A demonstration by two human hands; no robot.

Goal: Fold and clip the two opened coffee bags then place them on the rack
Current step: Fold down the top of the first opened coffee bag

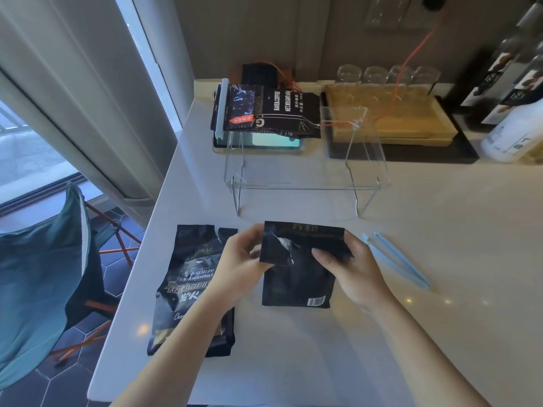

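Both hands — coffee bag top folded

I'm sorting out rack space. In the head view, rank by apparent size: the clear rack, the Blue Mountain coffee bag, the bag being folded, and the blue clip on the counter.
1. Clear rack
2. Blue Mountain coffee bag, though it lies nearer the camera than the rack
3. Bag being folded
4. Blue clip
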